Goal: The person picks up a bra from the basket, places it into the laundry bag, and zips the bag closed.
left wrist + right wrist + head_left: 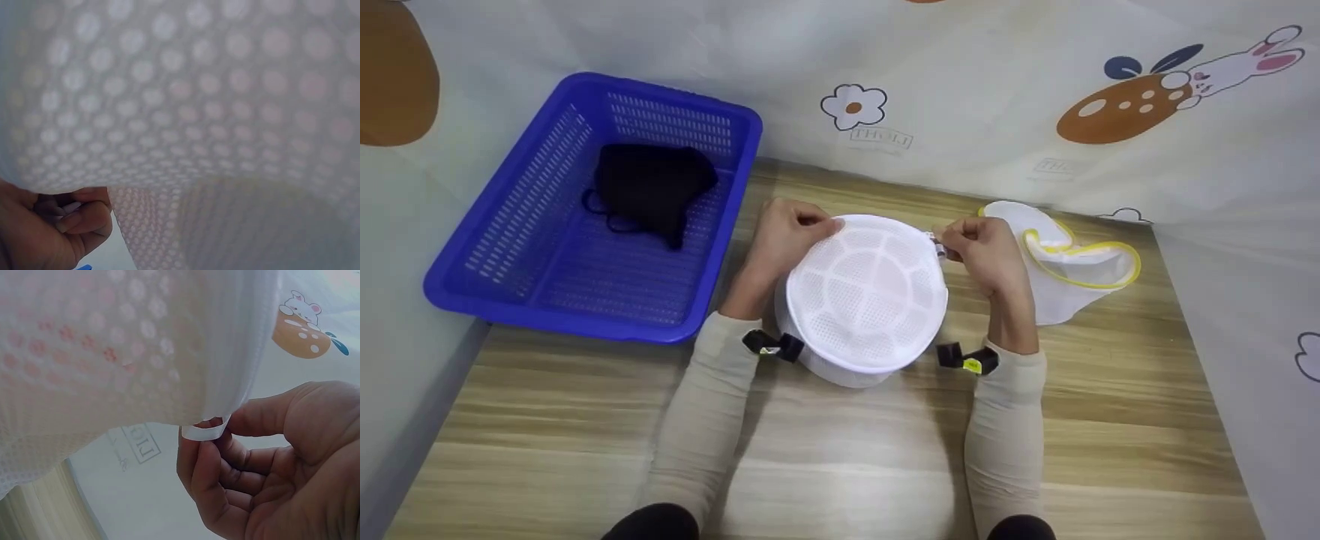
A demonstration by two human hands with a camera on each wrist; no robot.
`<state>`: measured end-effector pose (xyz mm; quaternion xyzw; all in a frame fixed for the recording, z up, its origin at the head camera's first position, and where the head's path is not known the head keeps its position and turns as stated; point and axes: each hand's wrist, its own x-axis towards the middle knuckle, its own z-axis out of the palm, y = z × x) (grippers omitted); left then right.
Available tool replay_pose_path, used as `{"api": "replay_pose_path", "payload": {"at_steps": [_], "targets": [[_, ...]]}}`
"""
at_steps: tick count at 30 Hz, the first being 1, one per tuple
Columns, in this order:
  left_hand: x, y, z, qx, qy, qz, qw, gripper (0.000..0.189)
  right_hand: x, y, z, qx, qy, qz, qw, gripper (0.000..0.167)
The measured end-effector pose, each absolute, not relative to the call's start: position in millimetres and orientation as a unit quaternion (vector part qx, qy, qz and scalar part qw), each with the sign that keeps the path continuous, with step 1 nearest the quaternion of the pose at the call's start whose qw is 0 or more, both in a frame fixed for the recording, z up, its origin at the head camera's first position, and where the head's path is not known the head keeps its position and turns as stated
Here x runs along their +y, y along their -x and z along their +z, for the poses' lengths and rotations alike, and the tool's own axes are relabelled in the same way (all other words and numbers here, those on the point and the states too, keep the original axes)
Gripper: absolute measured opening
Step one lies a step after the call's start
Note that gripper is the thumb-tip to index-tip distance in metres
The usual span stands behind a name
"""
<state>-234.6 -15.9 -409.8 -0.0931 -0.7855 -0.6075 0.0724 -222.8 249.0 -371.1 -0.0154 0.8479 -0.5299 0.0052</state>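
Observation:
A round white mesh laundry bag (868, 289) with a zip around its top edge stands between both hands. My left hand (786, 234) pinches the bag's rim at the upper left, thumb on top; in the left wrist view, mesh hides most of the scene beside curled fingers (84, 225). At the upper right of the rim my right hand (988, 251) pinches the zip end. There the right wrist view shows a small white tape loop (203, 432) at the fingertips. Pinkish, flower-like spots (67, 334) show through the mesh.
To the left, a blue plastic basket (716, 247) holds a black cloth item with thin straps (649, 187). A second white mesh bag with yellow trim (1057, 292) lies to the right. Patterned cloth (960, 97) hangs behind the wood-grain table (840, 465).

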Motion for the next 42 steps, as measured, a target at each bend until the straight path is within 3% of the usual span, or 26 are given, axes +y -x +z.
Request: {"api": "replay_pose_path", "payload": {"at_steps": [15, 42], "targets": [[-17.2, 236.7, -411.4, -0.789, 0.084, -0.603, 0.086, 0.011, 248.6, 221.7, -369.1, 0.843, 0.012, -0.537, 0.013, 0.017], [-19.9, 238.7, -412.0, -0.789, 0.035, -0.591, 0.163, 0.009, 244.2, 222.1, -369.1, 0.837, 0.018, -0.547, 0.018, 0.015]]}}
